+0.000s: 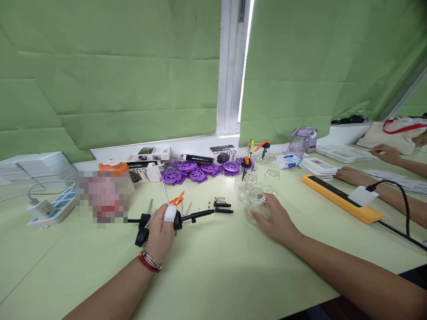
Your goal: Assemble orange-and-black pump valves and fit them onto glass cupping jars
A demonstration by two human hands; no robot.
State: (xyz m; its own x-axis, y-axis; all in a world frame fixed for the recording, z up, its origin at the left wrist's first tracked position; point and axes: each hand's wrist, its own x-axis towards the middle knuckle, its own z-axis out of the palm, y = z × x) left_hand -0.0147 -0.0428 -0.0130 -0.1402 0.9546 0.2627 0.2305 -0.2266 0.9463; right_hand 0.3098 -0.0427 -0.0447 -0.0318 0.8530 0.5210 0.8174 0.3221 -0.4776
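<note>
My left hand (162,233) is closed on a black pump-like tool (187,217) with a metal rod and an orange lever; one finger has a white wrap, and the wrist wears red and silver bracelets. My right hand (275,220) lies on the pale green table (213,275) with its fingers round a small clear glass cup (256,205). Two more clear cups (250,180) stand just behind it. Small springs and black rods (222,204) lie between my hands.
Purple plastic discs (200,171) and small boxes (150,155) line the window sill side. A power strip (55,206) sits far left, a long orange bar (340,198) at right. Another person's hands (348,175) rest by stacked booklets (316,166). A purple bottle (300,141) stands behind.
</note>
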